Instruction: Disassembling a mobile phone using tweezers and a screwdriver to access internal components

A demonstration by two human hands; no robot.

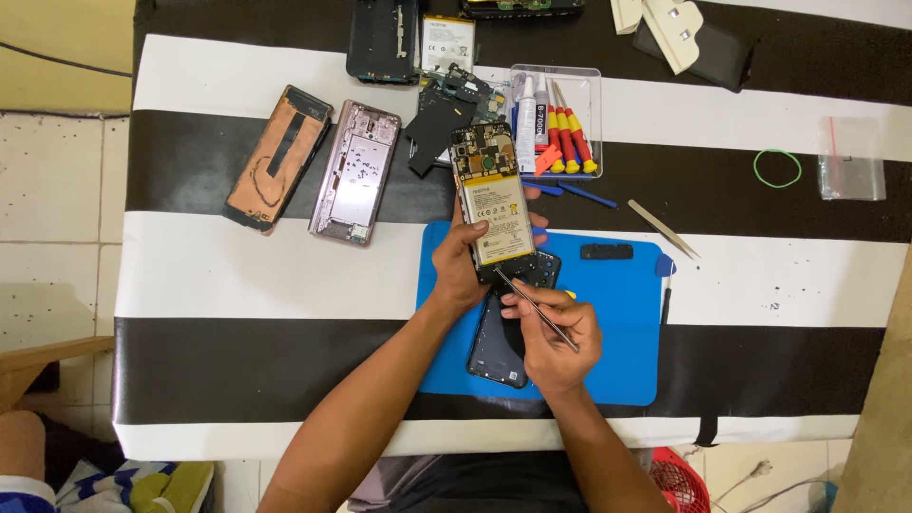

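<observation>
Opened phone [492, 195] — back off, yellow-white battery and circuit board showing — held up over the far-left edge of the blue mat [627, 313], gripped by the left hand [463, 266] around its near end. Right hand [551, 332] closed on metal tweezers [537, 309], tip touching the phone's near edge. Dark back cover [499, 347] lies on the mat under the hands. Clear plastic tray [591, 85] far of the phone holds red-yellow screwdrivers [570, 142], a white glue tube [527, 119] and an orange pick. Left on the striped counter [237, 275] — a pink phone frame [354, 176] and a copper-backed panel [277, 160]. Spare tweezers [663, 229] right of the mat.
</observation>
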